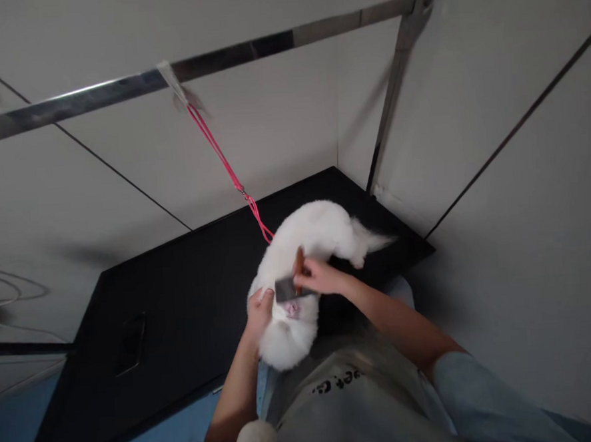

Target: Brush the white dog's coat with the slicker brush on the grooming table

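A fluffy white dog (320, 223) is on the black table, its body curved and its tail toward the right. My right hand (321, 276) is closed round the brown handle of a slicker brush (286, 290). The brush's flat grey head lies over the fur, close to a pink patch that looks like the inside of an ear. My left hand (259, 313) grips the dog from the left side, thumb on top, fingers mostly hidden in the fur. Slight blur covers the brush and right hand. The dog's face cannot be made out.
A pink lead (215, 146) runs from a metal bar (117, 92) down to the dog. The bar's upright post (391, 102) stands at the right rear of the black table (181, 308). Pale walls close in behind and to the right. Cables hang at the far left.
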The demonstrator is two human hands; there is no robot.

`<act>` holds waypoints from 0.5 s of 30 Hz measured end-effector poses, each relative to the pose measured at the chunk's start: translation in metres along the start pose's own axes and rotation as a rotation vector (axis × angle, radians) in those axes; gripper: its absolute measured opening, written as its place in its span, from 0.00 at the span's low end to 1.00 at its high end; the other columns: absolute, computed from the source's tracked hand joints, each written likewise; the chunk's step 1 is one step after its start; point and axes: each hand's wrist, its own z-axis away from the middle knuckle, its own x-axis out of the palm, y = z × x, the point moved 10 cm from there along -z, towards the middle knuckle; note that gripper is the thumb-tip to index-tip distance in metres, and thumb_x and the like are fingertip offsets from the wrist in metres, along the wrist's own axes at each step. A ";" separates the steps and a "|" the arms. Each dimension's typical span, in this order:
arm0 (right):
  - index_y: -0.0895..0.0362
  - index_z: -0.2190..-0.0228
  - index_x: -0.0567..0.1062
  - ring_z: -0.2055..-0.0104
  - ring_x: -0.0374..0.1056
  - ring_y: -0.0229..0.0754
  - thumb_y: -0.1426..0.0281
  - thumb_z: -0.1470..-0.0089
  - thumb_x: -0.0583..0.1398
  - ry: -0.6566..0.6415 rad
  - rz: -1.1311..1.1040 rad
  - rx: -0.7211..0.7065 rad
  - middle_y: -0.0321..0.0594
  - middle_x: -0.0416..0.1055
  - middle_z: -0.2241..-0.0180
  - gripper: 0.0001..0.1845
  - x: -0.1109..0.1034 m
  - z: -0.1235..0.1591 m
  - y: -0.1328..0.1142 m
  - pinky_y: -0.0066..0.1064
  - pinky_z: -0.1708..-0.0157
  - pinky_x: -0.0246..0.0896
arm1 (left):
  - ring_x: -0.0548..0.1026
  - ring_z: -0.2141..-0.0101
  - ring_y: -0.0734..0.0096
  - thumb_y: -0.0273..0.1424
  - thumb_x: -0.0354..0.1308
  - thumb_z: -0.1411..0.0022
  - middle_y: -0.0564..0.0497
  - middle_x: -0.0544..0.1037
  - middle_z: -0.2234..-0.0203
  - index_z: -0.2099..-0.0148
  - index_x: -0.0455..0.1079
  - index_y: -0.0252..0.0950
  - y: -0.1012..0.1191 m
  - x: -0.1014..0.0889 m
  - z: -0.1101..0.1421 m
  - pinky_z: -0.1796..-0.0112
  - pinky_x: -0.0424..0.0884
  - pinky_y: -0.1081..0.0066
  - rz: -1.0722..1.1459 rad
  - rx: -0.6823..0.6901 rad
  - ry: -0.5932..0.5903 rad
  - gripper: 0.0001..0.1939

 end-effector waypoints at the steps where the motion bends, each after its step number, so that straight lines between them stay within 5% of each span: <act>1: 0.56 0.71 0.72 0.72 0.69 0.39 0.69 0.54 0.64 -0.091 0.022 0.009 0.35 0.73 0.74 0.07 0.009 -0.001 -0.003 0.31 0.69 0.65 | 0.60 0.80 0.76 0.49 0.58 0.49 0.55 0.65 0.83 0.76 0.65 0.35 0.002 0.000 0.000 0.79 0.57 0.74 -0.007 0.012 -0.003 0.21; 2: 0.56 0.72 0.72 0.73 0.69 0.39 0.70 0.54 0.64 -0.085 0.042 0.017 0.34 0.73 0.75 0.06 0.008 -0.002 -0.006 0.31 0.71 0.64 | 0.60 0.80 0.76 0.49 0.58 0.48 0.55 0.65 0.83 0.77 0.64 0.35 0.002 0.000 -0.001 0.79 0.56 0.74 -0.018 0.023 0.003 0.21; 5: 0.56 0.69 0.72 0.72 0.70 0.39 0.69 0.50 0.61 0.199 0.067 -0.008 0.35 0.74 0.74 0.04 -0.022 -0.005 -0.021 0.30 0.70 0.64 | 0.57 0.81 0.77 0.50 0.57 0.47 0.56 0.61 0.85 0.79 0.60 0.37 -0.001 -0.005 -0.003 0.79 0.53 0.74 -0.046 0.036 0.039 0.23; 10: 0.55 0.76 0.73 0.77 0.67 0.39 0.72 0.58 0.66 -0.177 0.205 -0.050 0.33 0.72 0.79 0.07 0.019 -0.005 -0.043 0.29 0.75 0.61 | 0.56 0.80 0.77 0.48 0.58 0.48 0.56 0.59 0.86 0.82 0.56 0.37 -0.002 -0.009 -0.006 0.79 0.53 0.75 -0.045 0.072 0.054 0.24; 13: 0.55 0.71 0.73 0.73 0.69 0.39 0.72 0.50 0.61 0.022 0.254 -0.048 0.35 0.74 0.76 0.01 0.003 -0.008 -0.052 0.30 0.71 0.62 | 0.57 0.82 0.77 0.44 0.59 0.50 0.57 0.62 0.86 0.80 0.60 0.37 -0.007 -0.004 -0.006 0.80 0.54 0.75 0.051 0.002 0.020 0.18; 15: 0.56 0.70 0.73 0.73 0.69 0.38 0.72 0.49 0.60 -0.001 0.265 -0.086 0.34 0.74 0.75 0.02 0.006 -0.009 -0.057 0.29 0.70 0.62 | 0.61 0.80 0.76 0.40 0.61 0.53 0.55 0.66 0.84 0.77 0.65 0.35 -0.009 0.001 -0.006 0.78 0.59 0.75 0.087 -0.020 -0.023 0.14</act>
